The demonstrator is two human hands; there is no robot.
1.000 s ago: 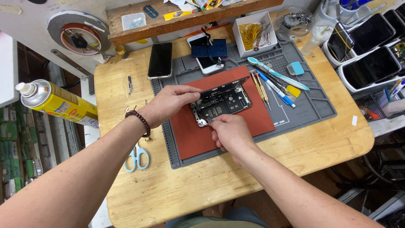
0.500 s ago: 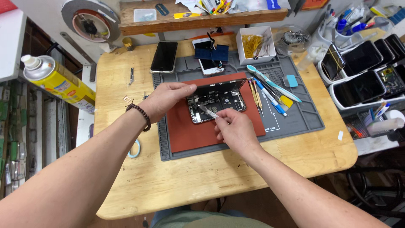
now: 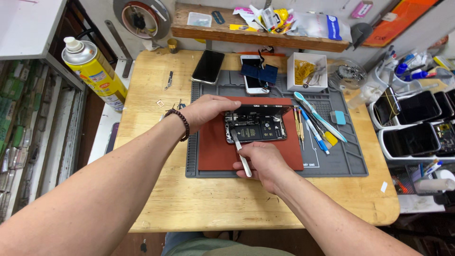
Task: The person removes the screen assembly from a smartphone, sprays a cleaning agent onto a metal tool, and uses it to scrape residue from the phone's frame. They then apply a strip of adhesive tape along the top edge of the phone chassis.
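Head view: pale round-cornered wooden table point(image 3: 156, 208), ribbed grey silicone mat point(image 3: 350, 163), smooth red rubber pad point(image 3: 215, 156). Opened black phone point(image 3: 256, 127) lies at the pad's far edge; left hand point(image 3: 208, 110) grips its lifted screen, right hand point(image 3: 263, 161) pinches thin metal tweezers point(image 3: 241, 154).

1. I see bare wooden tabletop point(image 3: 227, 208) along the near edge: open passage.
2. Tools point(image 3: 315, 124) crowd the mat's right side.
3. Spray can point(image 3: 95, 71) blocks the far-left corner.
4. Trays point(image 3: 417, 125) flank the right edge.
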